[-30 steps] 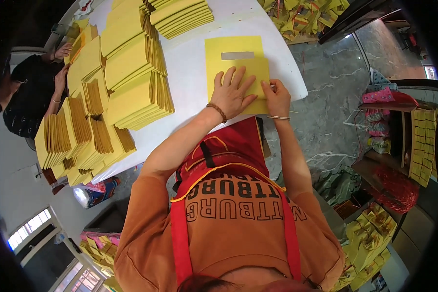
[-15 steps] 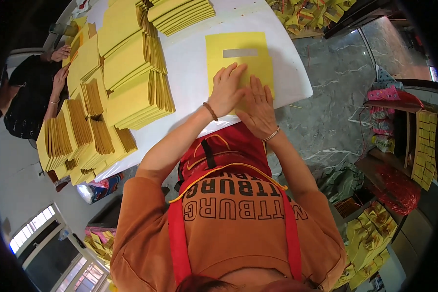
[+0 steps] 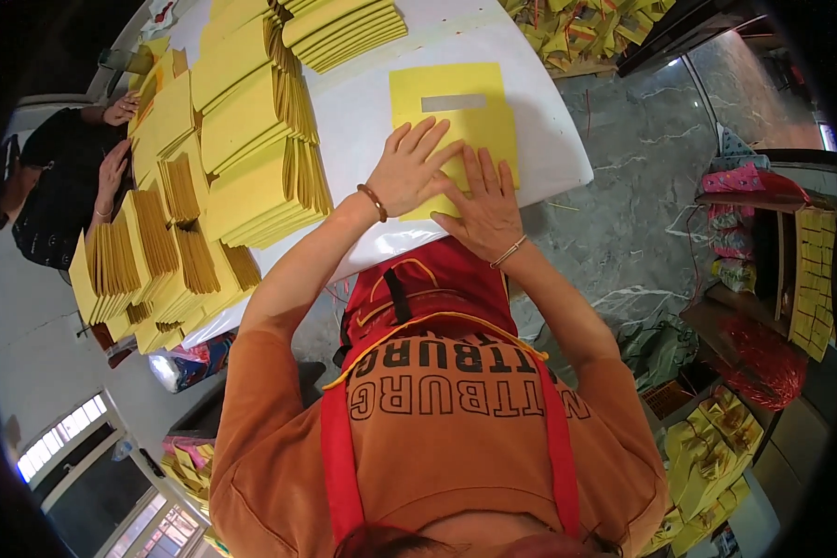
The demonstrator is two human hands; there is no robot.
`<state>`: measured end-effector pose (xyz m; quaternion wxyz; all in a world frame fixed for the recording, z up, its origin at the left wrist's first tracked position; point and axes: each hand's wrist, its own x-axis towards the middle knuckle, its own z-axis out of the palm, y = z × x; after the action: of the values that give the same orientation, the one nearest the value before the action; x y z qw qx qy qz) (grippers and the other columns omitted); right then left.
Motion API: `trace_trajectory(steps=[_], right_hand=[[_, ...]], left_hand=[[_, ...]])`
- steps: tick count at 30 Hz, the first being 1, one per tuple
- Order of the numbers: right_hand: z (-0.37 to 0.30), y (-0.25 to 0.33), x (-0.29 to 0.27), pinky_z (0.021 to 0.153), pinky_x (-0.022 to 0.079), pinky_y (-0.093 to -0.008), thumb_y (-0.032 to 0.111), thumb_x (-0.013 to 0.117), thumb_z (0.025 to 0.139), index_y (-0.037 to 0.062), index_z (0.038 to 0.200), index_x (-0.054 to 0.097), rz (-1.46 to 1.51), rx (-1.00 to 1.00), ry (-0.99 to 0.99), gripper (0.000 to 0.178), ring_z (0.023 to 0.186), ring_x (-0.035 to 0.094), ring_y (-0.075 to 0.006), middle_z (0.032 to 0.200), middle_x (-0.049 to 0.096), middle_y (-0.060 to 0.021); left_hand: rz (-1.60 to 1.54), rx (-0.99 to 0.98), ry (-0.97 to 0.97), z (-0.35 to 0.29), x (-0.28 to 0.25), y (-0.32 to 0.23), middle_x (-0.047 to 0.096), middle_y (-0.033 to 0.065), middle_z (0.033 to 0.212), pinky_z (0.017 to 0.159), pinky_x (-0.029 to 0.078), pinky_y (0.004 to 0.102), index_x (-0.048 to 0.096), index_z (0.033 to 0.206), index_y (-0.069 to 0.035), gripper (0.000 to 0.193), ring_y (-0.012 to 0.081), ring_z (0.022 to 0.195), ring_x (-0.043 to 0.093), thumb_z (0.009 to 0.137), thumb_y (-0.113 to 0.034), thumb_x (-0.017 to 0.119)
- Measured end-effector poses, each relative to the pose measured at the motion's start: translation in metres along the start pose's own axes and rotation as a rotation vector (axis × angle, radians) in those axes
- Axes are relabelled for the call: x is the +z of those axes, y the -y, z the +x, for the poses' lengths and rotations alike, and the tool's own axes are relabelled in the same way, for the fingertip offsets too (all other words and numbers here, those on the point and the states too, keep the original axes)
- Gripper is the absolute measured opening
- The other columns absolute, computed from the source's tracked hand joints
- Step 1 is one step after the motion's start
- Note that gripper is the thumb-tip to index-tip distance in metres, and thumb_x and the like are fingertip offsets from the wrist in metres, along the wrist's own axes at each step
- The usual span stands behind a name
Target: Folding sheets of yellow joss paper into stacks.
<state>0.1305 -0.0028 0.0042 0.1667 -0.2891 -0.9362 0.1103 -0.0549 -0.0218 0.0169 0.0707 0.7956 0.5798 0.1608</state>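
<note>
On the white table (image 3: 544,149) in front of me lies a flat yellow paper piece (image 3: 479,126), with a pale oblong (image 3: 453,102) across its upper part. I cannot tell whether that oblong is a cut-out or a patch. My left hand (image 3: 411,175) presses on the paper's left side with its fingers spread. Flat on the lower right part rests my right hand (image 3: 485,209), fingers stretched out. The two hands touch or overlap at the thumbs, and they cover the paper's lower middle.
Stacks of folded yellow paper (image 3: 260,191) fill the table's left side; another stack (image 3: 344,33) lies farther back. Beyond them a co-worker's hands (image 3: 113,167) rest by the stacks. Yellow pieces are heaped at the far right (image 3: 586,33). Grey marbled floor (image 3: 623,167) borders the table.
My left hand has slid left across the paper, and its fingers are spread wider. My right hand has shifted slightly left. On the far left, the co-worker's lower hand has lowered a little.
</note>
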Motion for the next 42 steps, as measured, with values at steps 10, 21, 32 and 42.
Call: trace_trajectory(steps=[10,21,32,42], right_hand=[[0.000,-0.056,-0.026,0.102,0.027,-0.0365,0.028,0.045,0.092,0.0034,0.128,0.041,1.347,0.346,-0.047,0.044,0.121,0.038,-0.0230,0.127,0.046,-0.0144],[0.005,-0.027,-0.029,0.099,0.028,-0.0393,0.020,0.051,0.086,0.0007,0.125,0.043,0.500,0.263,-0.456,0.044,0.118,0.040,-0.0333,0.125,0.046,-0.0182],[-0.002,-0.019,0.011,0.102,0.019,-0.0499,0.031,0.049,0.085,0.0109,0.131,0.040,0.245,0.330,-0.184,0.050,0.127,0.027,-0.0349,0.138,0.032,-0.0130],[-0.001,-0.014,0.008,0.100,0.023,-0.0515,0.030,0.056,0.079,0.0126,0.125,0.047,0.144,0.326,-0.164,0.050,0.124,0.029,-0.0370,0.138,0.033,-0.0117]], left_hand=[[0.242,0.139,-0.034,-0.003,-0.005,-0.004,0.039,0.0138,0.130,0.098,0.027,0.0452,0.041,0.129,-0.014,0.064,0.0302,0.121,0.034,0.079,-0.052,0.052],[0.288,0.130,-0.035,0.010,0.000,-0.028,0.056,0.0081,0.093,0.067,0.044,0.0327,0.053,0.108,-0.002,0.038,0.0207,0.081,0.053,0.071,-0.011,0.059],[0.338,-0.001,-0.652,0.067,-0.139,0.092,0.062,0.0071,0.096,0.072,0.046,0.0360,0.058,0.108,-0.010,0.042,0.0264,0.084,0.056,0.067,0.001,0.057],[0.612,-0.224,-0.348,0.088,-0.087,0.211,0.060,0.0012,0.094,0.071,0.043,0.0366,0.054,0.107,-0.016,0.029,0.0225,0.087,0.055,0.078,-0.014,0.054]])
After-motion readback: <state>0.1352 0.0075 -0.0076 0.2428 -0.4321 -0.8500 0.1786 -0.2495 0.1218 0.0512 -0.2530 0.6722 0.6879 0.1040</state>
